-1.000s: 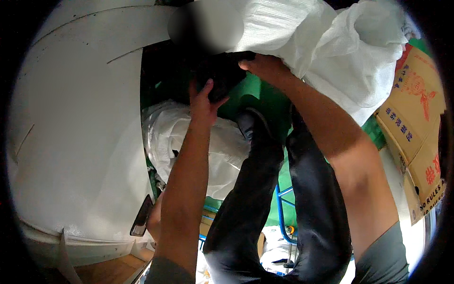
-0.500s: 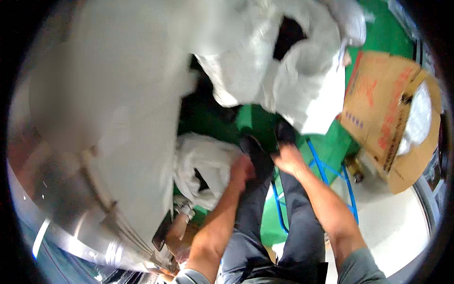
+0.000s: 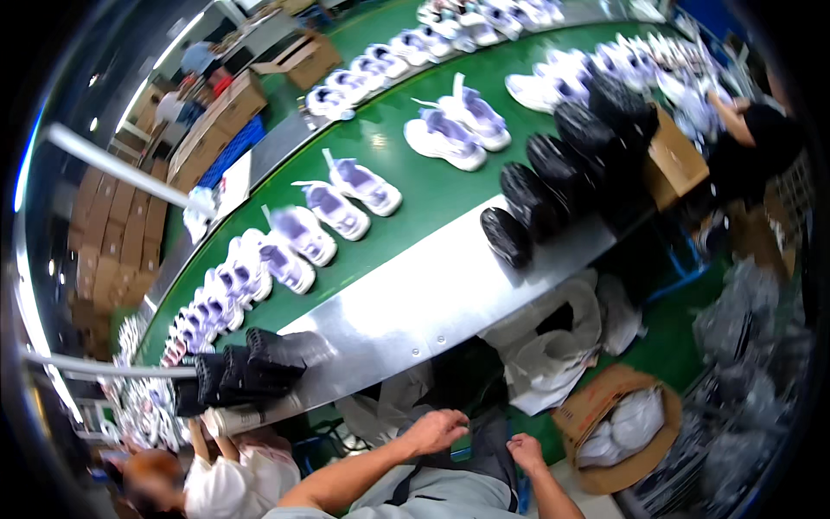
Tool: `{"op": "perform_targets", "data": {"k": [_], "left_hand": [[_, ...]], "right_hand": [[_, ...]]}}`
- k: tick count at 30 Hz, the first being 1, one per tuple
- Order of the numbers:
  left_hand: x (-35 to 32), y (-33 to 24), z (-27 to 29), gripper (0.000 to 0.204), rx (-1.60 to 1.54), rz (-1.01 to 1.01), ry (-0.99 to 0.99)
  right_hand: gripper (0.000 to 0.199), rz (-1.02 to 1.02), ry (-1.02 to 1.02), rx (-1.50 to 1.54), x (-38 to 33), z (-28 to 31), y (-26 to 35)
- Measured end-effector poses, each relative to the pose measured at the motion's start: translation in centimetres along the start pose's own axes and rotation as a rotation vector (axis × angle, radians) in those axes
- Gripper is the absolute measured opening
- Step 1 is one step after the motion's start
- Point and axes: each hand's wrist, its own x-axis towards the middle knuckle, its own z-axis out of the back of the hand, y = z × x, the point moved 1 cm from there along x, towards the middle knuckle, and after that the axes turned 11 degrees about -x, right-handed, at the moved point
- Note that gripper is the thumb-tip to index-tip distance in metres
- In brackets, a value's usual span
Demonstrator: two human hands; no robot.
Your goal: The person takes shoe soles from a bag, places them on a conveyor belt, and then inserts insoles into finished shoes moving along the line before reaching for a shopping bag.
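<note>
My left hand (image 3: 437, 430) hovers above my lap, just below the near metal edge of the bench. Its fingers are half bent and apart, with nothing visible in them. Further right, my right hand (image 3: 524, 451) is loosely curled over my leg, no object showing in it. Ahead runs a green conveyor belt (image 3: 415, 203) with a smooth metal ledge (image 3: 389, 337) on my side. White and lilac sneakers stand on the belt in pairs, one pair (image 3: 445, 143) straight ahead and another pair (image 3: 346, 208) further left. Neither hand touches them.
Shiny black rounded things (image 3: 506, 238) line the ledge at right; black upright ones (image 3: 259, 363) stand at left. White sacks (image 3: 540, 346) lie below. An open carton (image 3: 596, 389) holds white bundles, beside heaped clear plastic (image 3: 761, 320). Co-workers sit at lower left (image 3: 233, 480) and right (image 3: 752, 143).
The view has swung up from the floor and sacks to the belt with sneakers. My hands have come up from near my lower legs to above my lap.
</note>
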Motion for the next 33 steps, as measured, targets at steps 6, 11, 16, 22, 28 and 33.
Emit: {"op": "perform_targets", "data": {"k": [6,11,16,22,28,33], "left_hand": [[0.5,-4.2,12.9,0.029,0.198,-0.234,-0.729],[6.2,-7.8,25.3,0.048,0.448,-0.322,-1.047],[13.0,-9.2,34.3,0.063,0.426,0.025,-0.998],[16.8,-10.4,38.6,0.066,0.301,0.445,-0.717],[19.1,-2.8,39.5,0.051,0.233,0.265,-0.697],[24.8,-8.7,36.2,0.034,0.544,0.145,-0.614]], "right_hand": [[0.028,0.253,0.047,0.129,0.5,6.7,13.0],[0.026,0.362,0.06,0.244,2.3,9.1,21.7],[0.028,0.331,-0.013,0.19,1.2,11.1,27.1],[0.026,0.145,-0.048,0.27,1.3,11.5,23.7],[0.025,0.006,-0.023,0.31,1.4,10.6,20.3],[0.023,-0.141,-0.033,0.452,1.1,11.5,16.9]]}}
